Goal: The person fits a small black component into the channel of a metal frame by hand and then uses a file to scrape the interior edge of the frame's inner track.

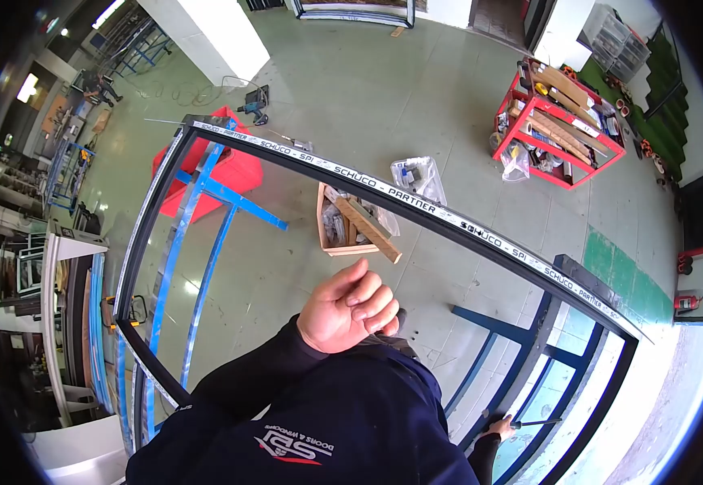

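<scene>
A large black window frame (331, 168) with white Schuco tape along its top bar lies flat on blue trestles (206, 194). My left hand (350, 309) is raised over the frame's middle with its fingers curled into a loose fist and nothing showing in it. A dark navy sleeve leads down to it. My right hand (498, 427) is low at the right, beside the frame's near right bar. It grips a thin dark rod-like tool (536, 422) that points right. My navy sweatshirt with a white and red logo (287, 444) fills the bottom.
On the grey floor behind the frame stand a cardboard box with a wooden lath (353, 226), a red crate (234, 171), a plastic bag (421, 175) and a power drill (252, 107). A red trolley of timber (561, 121) is at far right. Frames lean at the left (69, 323).
</scene>
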Motion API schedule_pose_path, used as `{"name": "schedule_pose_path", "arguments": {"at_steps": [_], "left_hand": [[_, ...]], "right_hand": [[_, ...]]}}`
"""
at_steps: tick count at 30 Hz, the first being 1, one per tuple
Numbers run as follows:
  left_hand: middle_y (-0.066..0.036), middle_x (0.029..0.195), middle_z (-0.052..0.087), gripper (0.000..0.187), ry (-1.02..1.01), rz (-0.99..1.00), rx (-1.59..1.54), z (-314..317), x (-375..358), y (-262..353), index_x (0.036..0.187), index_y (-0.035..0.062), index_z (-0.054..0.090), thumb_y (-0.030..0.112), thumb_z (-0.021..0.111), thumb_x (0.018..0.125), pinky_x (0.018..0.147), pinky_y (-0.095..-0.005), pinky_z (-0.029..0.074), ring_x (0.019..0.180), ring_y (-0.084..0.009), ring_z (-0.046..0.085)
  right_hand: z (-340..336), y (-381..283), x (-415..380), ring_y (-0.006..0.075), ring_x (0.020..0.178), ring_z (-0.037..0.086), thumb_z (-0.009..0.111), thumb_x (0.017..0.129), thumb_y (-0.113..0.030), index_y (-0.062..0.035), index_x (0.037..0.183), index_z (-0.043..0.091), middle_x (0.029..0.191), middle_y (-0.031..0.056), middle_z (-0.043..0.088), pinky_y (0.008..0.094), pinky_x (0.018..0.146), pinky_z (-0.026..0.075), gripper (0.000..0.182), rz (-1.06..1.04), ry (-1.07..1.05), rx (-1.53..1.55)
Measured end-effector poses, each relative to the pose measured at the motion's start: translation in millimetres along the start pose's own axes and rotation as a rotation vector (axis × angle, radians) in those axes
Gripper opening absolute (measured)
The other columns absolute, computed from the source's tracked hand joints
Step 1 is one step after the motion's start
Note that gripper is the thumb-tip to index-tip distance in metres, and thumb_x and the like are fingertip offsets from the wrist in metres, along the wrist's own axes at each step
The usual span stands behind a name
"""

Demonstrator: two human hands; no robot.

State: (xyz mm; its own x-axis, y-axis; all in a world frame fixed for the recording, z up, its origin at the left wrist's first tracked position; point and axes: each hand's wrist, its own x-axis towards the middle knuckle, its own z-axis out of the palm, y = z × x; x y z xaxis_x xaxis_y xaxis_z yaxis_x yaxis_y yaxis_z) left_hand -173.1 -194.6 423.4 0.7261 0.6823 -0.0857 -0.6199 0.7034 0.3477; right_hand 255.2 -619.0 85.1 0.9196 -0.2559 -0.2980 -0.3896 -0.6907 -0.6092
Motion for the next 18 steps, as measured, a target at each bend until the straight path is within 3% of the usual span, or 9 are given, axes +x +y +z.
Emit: {"name": "schedule_pose_path", "arguments": {"at_steps": [12, 14, 15, 17, 18], "left_hand": [[0.005, 0.062, 0.041, 0.052, 0.053, -0.022, 0.053, 2.9, -4.4, -13.9, 0.065, 0.0190, 0.036, 0.042, 0.028, 0.111, 0.073, -0.0374, 0.046, 0.066, -0.0151, 0.048], [0.002, 0.069, 0.048, 0.049, 0.026, -0.013, -0.008, -5.3, -5.9, -16.5, 0.071, 0.0166, 0.043, 0.041, 0.030, 0.111, 0.076, -0.0383, 0.047, 0.072, -0.0169, 0.052], [0.001, 0.072, 0.052, 0.048, 0.013, -0.006, -0.037, -7.7, -7.1, -16.2, 0.074, 0.0154, 0.046, 0.041, 0.030, 0.111, 0.078, -0.0387, 0.048, 0.075, -0.0179, 0.055], [-0.004, 0.086, 0.059, 0.041, 0.139, -0.074, 0.285, 6.0, -11.7, 1.1, 0.086, 0.0122, 0.052, 0.040, 0.035, 0.111, 0.084, -0.0404, 0.049, 0.085, -0.0221, 0.060], [-0.006, 0.093, 0.063, 0.038, 0.216, -0.095, 0.458, 13.5, -17.4, 19.2, 0.092, 0.0106, 0.055, 0.039, 0.037, 0.111, 0.088, -0.0412, 0.049, 0.090, -0.0243, 0.063]], "right_hand": [[0.8, -0.4, 0.1, 0.0393, 0.101, 0.064, 0.065, 0.096, -0.031, 0.0124, 0.126, 0.050, 0.116, 0.0293, 0.063, 0.0430, 0.093, 0.050, 0.055, 0.020, 0.046, -0.072], [3.3, 4.7, 3.8, 0.0379, 0.101, 0.064, 0.061, 0.097, -0.034, 0.0099, 0.127, 0.051, 0.117, 0.0285, 0.063, 0.0421, 0.091, 0.051, 0.054, 0.038, 0.048, -0.049], [-3.6, 5.4, 8.4, 0.0355, 0.101, 0.065, 0.058, 0.098, -0.034, 0.0067, 0.129, 0.052, 0.119, 0.0263, 0.064, 0.0419, 0.088, 0.051, 0.051, -0.152, -0.032, -0.564], [-0.7, 38.0, 52.1, 0.0307, 0.102, 0.067, 0.052, 0.101, -0.034, 0.0002, 0.133, 0.054, 0.124, 0.0217, 0.065, 0.0416, 0.083, 0.051, 0.047, -0.569, -0.211, -1.581], [3.4, 20.1, 44.9, 0.0191, 0.110, 0.066, 0.044, 0.103, -0.033, -0.0117, 0.143, 0.052, 0.140, 0.0082, 0.061, 0.0402, 0.080, 0.050, 0.046, -0.505, -0.348, -1.846]]}}
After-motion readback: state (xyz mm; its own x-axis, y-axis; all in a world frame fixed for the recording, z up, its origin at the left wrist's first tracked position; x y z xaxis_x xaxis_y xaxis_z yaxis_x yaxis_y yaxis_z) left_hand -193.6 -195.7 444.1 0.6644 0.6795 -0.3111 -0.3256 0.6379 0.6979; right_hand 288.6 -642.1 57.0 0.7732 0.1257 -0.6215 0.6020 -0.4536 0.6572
